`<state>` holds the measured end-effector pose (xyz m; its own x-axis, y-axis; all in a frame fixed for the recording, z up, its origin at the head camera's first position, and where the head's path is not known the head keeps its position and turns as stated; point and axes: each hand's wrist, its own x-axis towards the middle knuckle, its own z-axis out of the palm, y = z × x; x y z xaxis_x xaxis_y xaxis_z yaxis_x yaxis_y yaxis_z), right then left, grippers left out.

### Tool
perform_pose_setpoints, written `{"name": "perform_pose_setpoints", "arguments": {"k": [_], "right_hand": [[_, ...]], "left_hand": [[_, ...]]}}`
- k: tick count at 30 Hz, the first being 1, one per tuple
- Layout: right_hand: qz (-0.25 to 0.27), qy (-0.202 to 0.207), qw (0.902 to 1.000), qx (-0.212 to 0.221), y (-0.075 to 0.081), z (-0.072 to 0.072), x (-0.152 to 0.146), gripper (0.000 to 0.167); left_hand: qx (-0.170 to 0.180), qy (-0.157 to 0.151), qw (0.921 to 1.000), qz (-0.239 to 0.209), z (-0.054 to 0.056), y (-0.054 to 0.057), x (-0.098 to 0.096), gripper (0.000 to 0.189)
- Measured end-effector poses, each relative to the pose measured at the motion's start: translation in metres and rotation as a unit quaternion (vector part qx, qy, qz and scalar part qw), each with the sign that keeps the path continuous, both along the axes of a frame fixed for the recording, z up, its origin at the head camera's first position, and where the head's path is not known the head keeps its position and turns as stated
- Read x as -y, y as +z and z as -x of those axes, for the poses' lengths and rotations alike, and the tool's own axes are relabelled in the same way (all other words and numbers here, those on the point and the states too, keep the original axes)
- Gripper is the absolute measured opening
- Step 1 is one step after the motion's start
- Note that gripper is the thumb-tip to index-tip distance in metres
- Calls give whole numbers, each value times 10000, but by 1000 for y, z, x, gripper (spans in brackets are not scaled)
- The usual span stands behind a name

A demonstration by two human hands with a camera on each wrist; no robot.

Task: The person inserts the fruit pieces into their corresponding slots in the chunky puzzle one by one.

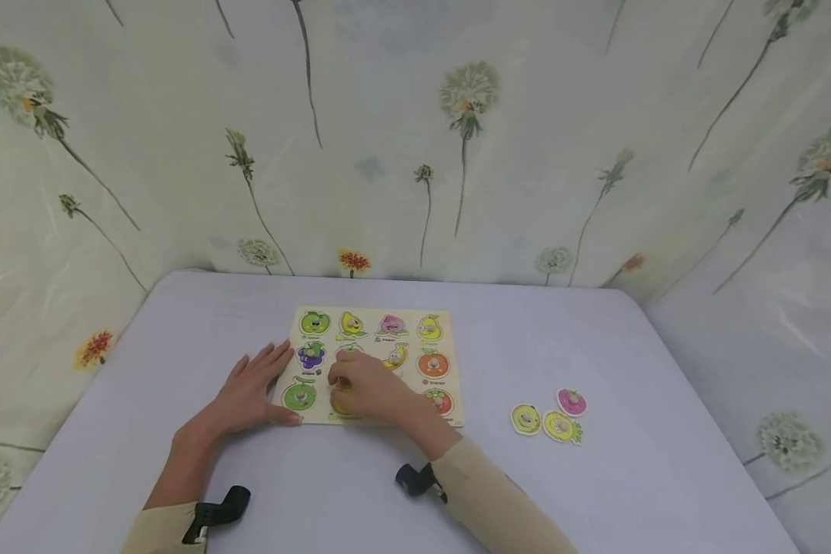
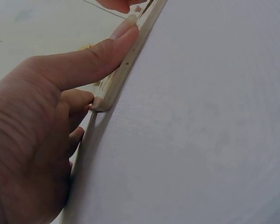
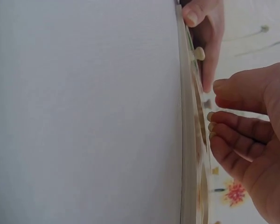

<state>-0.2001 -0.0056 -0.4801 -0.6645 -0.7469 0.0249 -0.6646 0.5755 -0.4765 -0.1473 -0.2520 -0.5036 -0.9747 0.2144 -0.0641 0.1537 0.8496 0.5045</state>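
Note:
A wooden fruit puzzle board (image 1: 372,323) lies on the table, bearing several knobbed pieces, among them a green apple (image 1: 315,323), purple grapes (image 1: 312,356) and an orange (image 1: 433,365). My left hand (image 1: 252,392) rests along the board's left side, fingers extended and thumb on its front edge. Over the lower middle of the board is my right hand (image 1: 374,388), fingers bent. It partly covers a yellow piece (image 1: 342,405) and a pink piece (image 1: 349,352). In the right wrist view, a gap shows between thumb and fingertips (image 3: 212,126), close to a knob (image 3: 206,103).
Three loose pieces lie right of the board: a round yellow one (image 1: 525,419), a pineapple (image 1: 561,427) and a pink-purple one (image 1: 571,402). A white cloth covers the table (image 1: 630,477). Behind it hangs a dandelion-patterned curtain (image 1: 388,115).

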Motion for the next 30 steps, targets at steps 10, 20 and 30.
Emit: {"name": "perform_pose_setpoints", "arguments": {"k": [10, 20, 30], "right_hand": [[66, -195, 9997, -100, 1, -3, -16, 17], [211, -651, 9976, 60, 5, -8, -39, 13], [166, -911, 9953, 267, 4, -7, -63, 15]], "left_hand": [[-1, -6, 10000, 12, 0, -5, 3, 122], [-21, 34, 10000, -15, -2, -1, -1, 121], [-39, 19, 10000, -2, -1, 0, -1, 121]]}}
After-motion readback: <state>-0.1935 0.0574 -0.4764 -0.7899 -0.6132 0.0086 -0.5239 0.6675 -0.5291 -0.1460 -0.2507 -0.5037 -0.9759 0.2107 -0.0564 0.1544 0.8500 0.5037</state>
